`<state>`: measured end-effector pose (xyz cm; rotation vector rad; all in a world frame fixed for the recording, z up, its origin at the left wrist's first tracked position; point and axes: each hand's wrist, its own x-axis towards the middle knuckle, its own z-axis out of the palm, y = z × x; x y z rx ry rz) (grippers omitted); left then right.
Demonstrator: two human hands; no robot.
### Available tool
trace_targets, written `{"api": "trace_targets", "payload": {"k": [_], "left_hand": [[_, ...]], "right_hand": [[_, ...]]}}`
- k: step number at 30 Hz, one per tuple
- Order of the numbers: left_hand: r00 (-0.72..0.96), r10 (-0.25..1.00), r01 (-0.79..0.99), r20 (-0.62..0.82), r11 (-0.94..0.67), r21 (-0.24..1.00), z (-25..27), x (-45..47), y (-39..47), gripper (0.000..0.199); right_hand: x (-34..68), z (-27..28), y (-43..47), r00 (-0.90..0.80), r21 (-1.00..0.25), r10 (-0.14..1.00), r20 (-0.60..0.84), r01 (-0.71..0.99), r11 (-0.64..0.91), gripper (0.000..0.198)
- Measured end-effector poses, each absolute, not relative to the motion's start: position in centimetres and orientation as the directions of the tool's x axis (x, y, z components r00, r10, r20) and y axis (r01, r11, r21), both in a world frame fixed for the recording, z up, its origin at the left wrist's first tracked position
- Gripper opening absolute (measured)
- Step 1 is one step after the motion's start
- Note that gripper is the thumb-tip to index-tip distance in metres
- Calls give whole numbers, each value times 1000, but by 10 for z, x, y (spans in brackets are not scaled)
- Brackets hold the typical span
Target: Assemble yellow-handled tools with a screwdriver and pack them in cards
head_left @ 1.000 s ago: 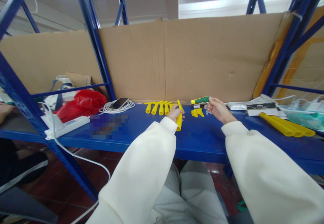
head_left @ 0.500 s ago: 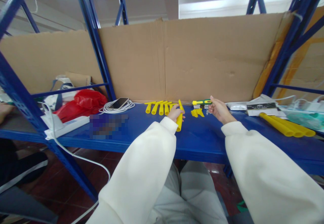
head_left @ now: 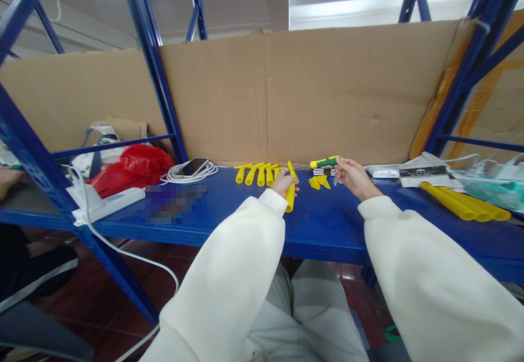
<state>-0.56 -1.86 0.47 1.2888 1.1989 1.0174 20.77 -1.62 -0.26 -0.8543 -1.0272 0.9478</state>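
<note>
My left hand (head_left: 282, 182) is closed around a yellow plastic tube (head_left: 290, 201), which stands tilted with its wide round end toward me. In my right hand (head_left: 351, 177), the fingertips pinch the end of a screwdriver (head_left: 325, 162) with a green and yellow handle. Its thin shaft points left, toward the upper part of the tube; whether the tip touches it is too small to tell. Under the screwdriver lie small yellow pieces (head_left: 319, 182) and a little stack of dark and white strips (head_left: 323, 171). Several similar yellow tubes (head_left: 261, 177) lie in a row left of my left hand.
Longer yellow tubes (head_left: 464, 203) lie at the right, near a black and white box (head_left: 426, 177). Leftward on the blue shelf (head_left: 327, 225) are a phone (head_left: 193, 167) on a coiled white cable, a power strip (head_left: 118, 205) and a red bag (head_left: 133, 168). Cardboard (head_left: 327, 94) walls the back.
The screwdriver's handle has turned slightly and shifted a little left and up, with the right fingers changing their pinch. My left hand and the tube stay in place.
</note>
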Motion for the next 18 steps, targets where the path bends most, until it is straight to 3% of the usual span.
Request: {"api": "trace_targets", "payload": {"k": [18], "left_hand": [[128,989,116,-73,58,992,6,-5,-21,65]], "right_hand": [[205,0,-22,203,-903,920,335,-209,375,37]]}}
